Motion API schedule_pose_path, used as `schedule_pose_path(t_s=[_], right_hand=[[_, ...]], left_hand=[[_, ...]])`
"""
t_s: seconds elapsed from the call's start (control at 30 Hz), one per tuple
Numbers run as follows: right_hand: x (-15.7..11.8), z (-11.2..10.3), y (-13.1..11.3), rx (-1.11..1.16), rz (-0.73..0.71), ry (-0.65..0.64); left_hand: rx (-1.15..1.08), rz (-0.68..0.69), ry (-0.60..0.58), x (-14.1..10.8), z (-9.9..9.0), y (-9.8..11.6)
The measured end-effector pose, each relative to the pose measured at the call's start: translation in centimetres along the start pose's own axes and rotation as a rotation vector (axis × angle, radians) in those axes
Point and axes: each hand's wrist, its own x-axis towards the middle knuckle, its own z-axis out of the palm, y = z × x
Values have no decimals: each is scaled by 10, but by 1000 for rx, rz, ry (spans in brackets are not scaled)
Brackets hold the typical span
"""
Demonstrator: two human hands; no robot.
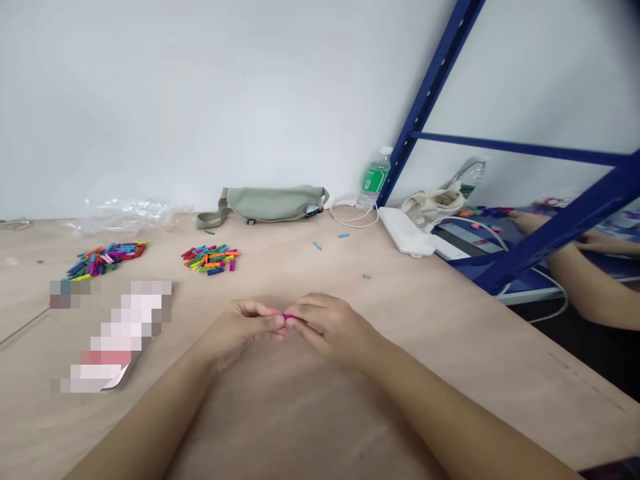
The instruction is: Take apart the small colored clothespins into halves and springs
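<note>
My left hand [250, 325] and my right hand [325, 323] meet over the near middle of the table. Both pinch a small magenta clothespin [287, 317] between their fingertips; most of it is hidden, so I cannot tell whether it is whole. Beyond my left hand lies a small heap of colourful mini clothespins [211, 259]. A larger clothespin heap [107, 260] is farther left. Past my right hand are two loose light-blue pieces, one piece [317, 246] nearer and another piece [343, 235] behind it, plus a small metal spring [367, 276].
A blurred-out phone-like slab [125, 333] lies at left. Along the wall are clear plastic wrap [125, 215], a grey-green bag [275, 203] and a water bottle [376, 179]. At right stand a white box [406, 231] and blue rack [425, 93], with another person's arms [585, 280] beyond.
</note>
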Motion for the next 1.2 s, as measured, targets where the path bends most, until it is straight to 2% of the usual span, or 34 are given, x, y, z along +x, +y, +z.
schedule_pose_path(t_s=[0.13, 0.27, 0.37, 0.5, 0.6, 0.7, 0.83, 1.07, 1.2], right_hand=[[0, 2, 0, -11, 6, 62], [1, 1, 1, -24, 19, 96], [1, 1, 3, -29, 14, 104], [1, 1, 4, -7, 5, 122], [1, 1, 3, 27, 15, 131], [2, 0, 3, 38, 29, 126], [2, -1, 3, 37, 47, 85], [2, -1, 2, 7, 127, -58], [3, -2, -2, 51, 123, -61]], left_hand=[[-15, 54, 28, 1, 2, -2], [106, 163, 29, 2, 4, -3], [294, 267, 36, 1, 3, -3], [682, 494, 115, -2, 1, 0], [906, 600, 90, -3, -1, 4], [1016, 618, 45, -2, -2, 5], [1053, 644, 2, -2, -4, 6], [1133, 591, -77, -4, -3, 8], [1158, 598, -89, -5, 0, 10]])
